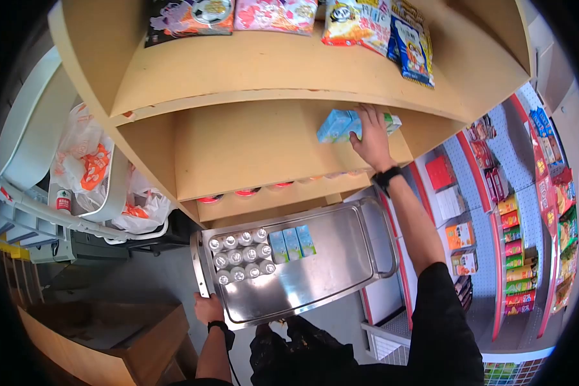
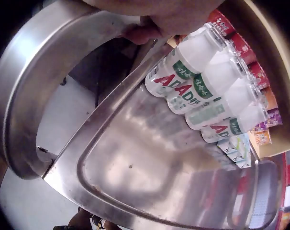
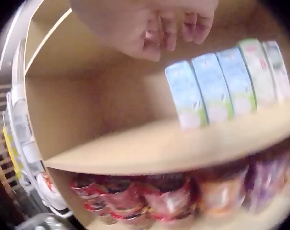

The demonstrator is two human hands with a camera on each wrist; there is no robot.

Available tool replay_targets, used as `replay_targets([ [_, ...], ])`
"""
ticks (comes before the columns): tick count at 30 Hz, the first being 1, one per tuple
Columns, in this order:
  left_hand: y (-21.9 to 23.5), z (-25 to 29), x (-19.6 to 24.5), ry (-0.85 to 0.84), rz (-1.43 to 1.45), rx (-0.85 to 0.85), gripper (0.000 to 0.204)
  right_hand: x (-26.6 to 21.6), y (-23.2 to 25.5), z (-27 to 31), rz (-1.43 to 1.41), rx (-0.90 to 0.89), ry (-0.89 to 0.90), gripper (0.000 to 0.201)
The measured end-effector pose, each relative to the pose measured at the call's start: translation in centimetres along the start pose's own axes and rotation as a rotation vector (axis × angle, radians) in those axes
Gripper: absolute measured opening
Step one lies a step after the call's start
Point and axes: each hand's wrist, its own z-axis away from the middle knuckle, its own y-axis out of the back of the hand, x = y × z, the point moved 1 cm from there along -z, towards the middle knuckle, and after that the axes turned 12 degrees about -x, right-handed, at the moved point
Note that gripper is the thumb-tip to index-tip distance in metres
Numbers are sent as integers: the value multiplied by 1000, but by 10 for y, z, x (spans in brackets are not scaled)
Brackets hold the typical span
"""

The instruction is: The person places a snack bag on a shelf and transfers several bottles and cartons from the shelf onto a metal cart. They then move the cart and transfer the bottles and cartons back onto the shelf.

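On the middle shelf (image 1: 251, 148) stands a row of drink cartons, blue cartons (image 3: 212, 88) beside paler green-and-white ones (image 3: 260, 72). My right hand (image 1: 372, 138) is over this row in the head view; in the right wrist view its loosely bent fingers (image 3: 154, 40) hold nothing, above the blue end of the row. Down at the left, my left hand (image 1: 208, 309) grips the metal handle (image 1: 200, 267) of a steel tray cart (image 1: 328, 257). White drink bottles (image 2: 202, 96) stand packed together on the cart, with three blue cartons (image 1: 292, 244) beside them.
Snack bags (image 1: 360, 26) lie on the shelf above. Red-lidded tubs (image 3: 169, 196) line the shelf below. At the left are a white bin with plastic bags (image 1: 87, 161) and a wooden box (image 1: 109, 334). Store racks (image 1: 489, 212) with packets stand at the right.
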Motion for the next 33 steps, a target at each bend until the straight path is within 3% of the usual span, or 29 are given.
replay_targets([
  [2,-1,-1,1,14,11,-20,28,18,-18,-25,344,-244,-62,52],
  [3,0,0,2,23,23,-16,28,22,-23,-29,343,-241,-47,52],
  [5,2,1,2,31,12,-13,27,28,-33,-38,364,-422,-98,52],
  [7,-3,-3,-2,20,13,9,27,17,-29,-40,375,-370,-15,50],
  [9,-5,1,-5,5,8,13,27,-6,-4,-39,164,-587,-59,44],
  [11,3,3,4,5,29,-17,27,-23,8,-21,217,-506,46,35],
  [13,5,3,4,15,11,-34,26,-29,16,5,-398,-315,-12,29],
  [14,4,3,4,12,17,-26,26,-19,9,23,-763,-207,-86,31],
  [17,4,4,7,13,6,-44,29,-54,20,77,-1648,77,-373,44],
  [19,0,0,2,2,-13,-8,30,-48,1,112,-1951,78,-431,46],
  [21,-4,-2,0,5,-24,1,30,-49,-22,150,-2068,110,-559,46],
  [23,-4,0,1,9,-37,-1,30,-55,-49,185,-2185,107,-781,39],
  [26,-3,0,5,23,-37,-30,31,-35,-115,254,-2237,-67,-1095,33],
  [27,-4,-1,4,23,-41,-19,31,-28,-133,274,-2240,-68,-1107,33],
  [29,-4,-1,3,27,-54,-6,31,-11,-170,314,-2082,-75,-1404,37],
  [31,-1,1,7,22,-23,7,32,-4,-185,329,-1935,-77,-1415,48],
  [33,-1,2,8,27,-36,14,32,7,-198,346,-1456,-302,-1452,57],
])
